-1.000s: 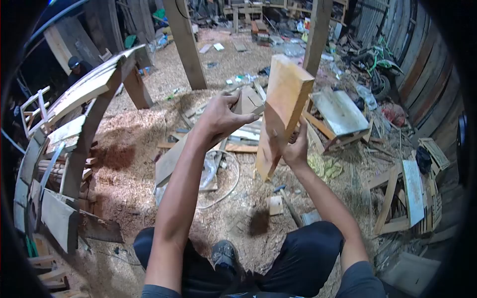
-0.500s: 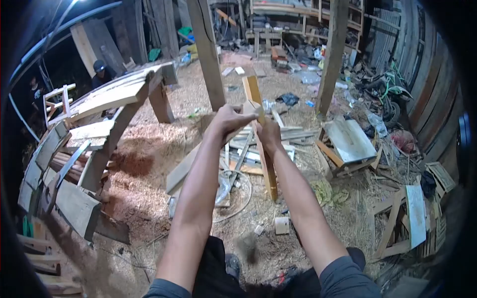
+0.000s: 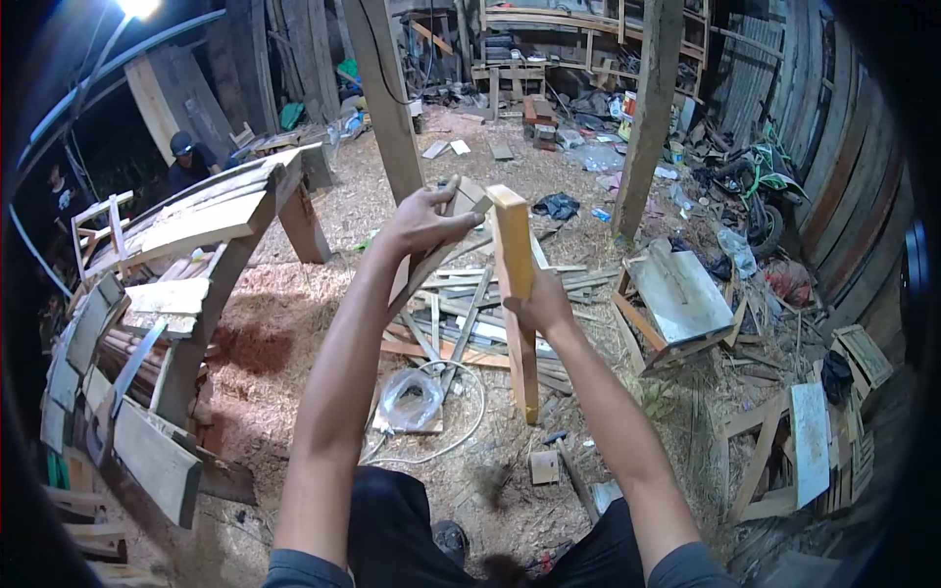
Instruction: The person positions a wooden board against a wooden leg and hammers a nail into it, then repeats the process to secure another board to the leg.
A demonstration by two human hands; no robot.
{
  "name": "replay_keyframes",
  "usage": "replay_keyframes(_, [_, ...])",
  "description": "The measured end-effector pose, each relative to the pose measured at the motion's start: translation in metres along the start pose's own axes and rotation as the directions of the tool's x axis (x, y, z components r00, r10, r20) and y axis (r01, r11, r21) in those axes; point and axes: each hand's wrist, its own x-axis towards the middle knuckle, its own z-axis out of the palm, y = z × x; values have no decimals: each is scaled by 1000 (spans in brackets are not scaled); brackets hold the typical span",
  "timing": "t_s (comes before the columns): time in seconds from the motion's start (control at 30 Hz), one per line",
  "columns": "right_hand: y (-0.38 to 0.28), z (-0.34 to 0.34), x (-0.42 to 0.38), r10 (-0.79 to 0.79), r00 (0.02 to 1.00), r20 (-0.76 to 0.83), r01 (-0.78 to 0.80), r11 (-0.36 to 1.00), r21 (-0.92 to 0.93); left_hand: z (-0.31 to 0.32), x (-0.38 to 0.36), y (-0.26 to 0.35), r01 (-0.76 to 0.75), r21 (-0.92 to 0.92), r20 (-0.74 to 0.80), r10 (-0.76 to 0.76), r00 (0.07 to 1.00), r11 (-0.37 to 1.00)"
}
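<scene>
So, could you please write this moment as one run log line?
left hand: holds grey board | right hand: holds yellow plank, near upright | wood block: on floor

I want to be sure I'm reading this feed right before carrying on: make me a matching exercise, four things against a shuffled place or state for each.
Things
1. left hand
2. right hand
3. nearest clear plastic bag
4. motorbike

Places and states
A. on the ground, within the curve of a pale cord
B. gripping a yellowish plank
C. near the plank wall on the picture's right
D. gripping a grey board

Pairs: 1-D, 2-B, 3-A, 4-C
</scene>
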Motion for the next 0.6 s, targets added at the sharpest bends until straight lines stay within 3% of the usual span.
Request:
replay_keyframes(0.1, [-4, -5, -30, 20, 998, -68, -19, 1000, 16, -12, -11, 33, -90, 46, 60, 87, 994, 995])
replay_keyframes(0.17, [-10, -7, -49, 51, 996, -73, -56, 997, -61, -7, -7, 37, -70, 64, 183, 57, 981, 995])
replay_keyframes(0.23, [-19, -13, -64, 73, 995, -64, -74, 997, -14, -14, -14, 61, -80, 170, 258, 34, 965, 982])
replay_keyframes(0.4, [-32, -12, -85, 116, 990, -80, -117, 993, -7, -16, -20, 84, -215, 358, 331, 92, 939, 909])
replay_keyframes(0.6, [-34, -7, -90, 154, 978, -143, -156, 988, -3, -9, -25, 92, -217, 333, 316, 108, 943, 918])
